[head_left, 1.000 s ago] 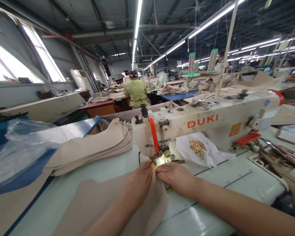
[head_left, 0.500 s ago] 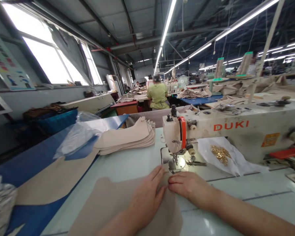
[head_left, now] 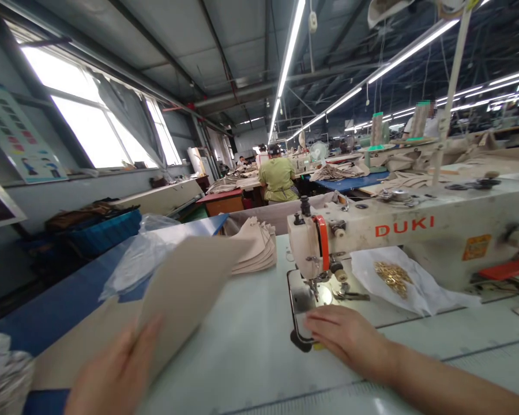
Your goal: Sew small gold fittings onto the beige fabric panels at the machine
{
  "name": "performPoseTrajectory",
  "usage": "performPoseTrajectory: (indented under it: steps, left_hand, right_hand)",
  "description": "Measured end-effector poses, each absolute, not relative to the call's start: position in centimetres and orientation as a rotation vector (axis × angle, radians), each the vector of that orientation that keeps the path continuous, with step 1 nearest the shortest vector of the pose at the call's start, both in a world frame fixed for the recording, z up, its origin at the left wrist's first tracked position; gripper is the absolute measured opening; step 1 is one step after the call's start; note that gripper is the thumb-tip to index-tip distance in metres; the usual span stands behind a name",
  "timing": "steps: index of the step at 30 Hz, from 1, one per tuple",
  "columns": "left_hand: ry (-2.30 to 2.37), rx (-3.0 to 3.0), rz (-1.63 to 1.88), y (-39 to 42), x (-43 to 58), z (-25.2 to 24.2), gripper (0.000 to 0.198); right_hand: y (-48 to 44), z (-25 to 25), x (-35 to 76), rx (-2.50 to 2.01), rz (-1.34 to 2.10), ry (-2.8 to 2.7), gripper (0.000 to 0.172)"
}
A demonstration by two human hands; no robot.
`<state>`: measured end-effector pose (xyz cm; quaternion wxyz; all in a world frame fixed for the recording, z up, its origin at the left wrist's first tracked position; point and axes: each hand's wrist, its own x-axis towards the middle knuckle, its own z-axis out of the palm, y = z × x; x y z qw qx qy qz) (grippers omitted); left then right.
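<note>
My left hand (head_left: 115,374) grips a beige fabric piece (head_left: 185,288) and holds it up off the table at the lower left, tilted toward the stack of beige pieces (head_left: 255,251). My right hand (head_left: 348,337) lies flat on the pale green table (head_left: 251,351), fingers stretched out beside the needle plate of the white DUKI sewing machine (head_left: 410,230). Nothing is in the right hand.
A white sheet with brass rings (head_left: 391,275) lies under the machine arm. A clear plastic bag (head_left: 138,253) and a blue crate (head_left: 99,230) sit at the left. A person in a green top (head_left: 279,178) sits at a table ahead. Thread cones (head_left: 377,129) stand behind.
My left hand has lifted the beige piece away from the needle and swung it left. My right hand has stayed near the needle plate, now flat on the table.
</note>
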<state>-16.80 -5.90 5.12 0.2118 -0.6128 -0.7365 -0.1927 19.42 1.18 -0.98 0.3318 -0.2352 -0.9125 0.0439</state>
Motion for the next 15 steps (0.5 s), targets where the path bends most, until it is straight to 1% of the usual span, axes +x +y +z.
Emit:
performPoseTrajectory:
  steps: [2,3,5,6,8,12,15]
  left_hand:
    - [-2.034,-1.422,-0.6,-2.8,-16.0,10.4,0.05]
    - [-1.979,-1.479,-0.592,-0.9,-15.4,12.3,0.051]
    - [-1.897,-1.705,-0.498,2.9,-14.4,14.3,0.05]
    - [-1.881,-1.792,-0.451,4.7,-14.1,14.2,0.048]
    - [-1.905,-1.85,-0.401,7.8,-13.7,12.0,0.045]
    - [-2.024,-1.891,-0.297,11.0,-13.5,4.6,0.038]
    - [-2.066,-1.862,-0.263,11.0,-13.4,1.4,0.049]
  right_hand:
    - [1.2,-1.1,19.4,-0.624,0.133,-2.403,0.031]
    - [1.3,-1.2,19.4,-0.63,0.138,-2.417,0.03]
    - [1.5,-1.4,19.3,-0.643,0.129,-2.428,0.03]
    - [1.6,-1.5,19.3,-0.653,0.123,-2.425,0.031]
    - [1.8,-1.8,19.4,-0.67,0.128,-2.422,0.03]
    - [2.3,-2.6,19.4,-0.652,0.112,-2.421,0.029]
    - [2.5,-2.9,19.3,-0.635,0.104,-2.421,0.027]
